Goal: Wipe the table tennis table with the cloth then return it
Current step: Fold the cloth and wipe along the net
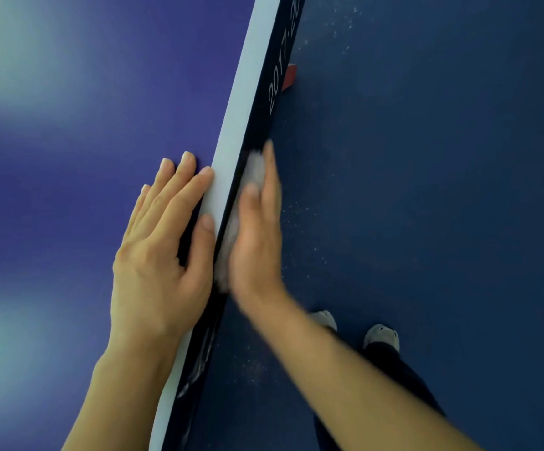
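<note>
The blue table tennis table [78, 125] fills the left half of the head view, with a white line along its edge and a dark side apron printed with white digits. My left hand [160, 249] lies flat on the tabletop, its fingers straight and its thumb on the white line. My right hand [257, 232] presses a pale grey cloth [254, 169] against the side apron. Its fingers are straight along the cloth and blurred by motion. Most of the cloth is hidden behind that hand.
Right of the table lies a dark blue floor [426, 157] speckled with white dust. A small red piece [289, 78] shows under the table edge. My two shoes [381, 335] stand on the floor near the bottom.
</note>
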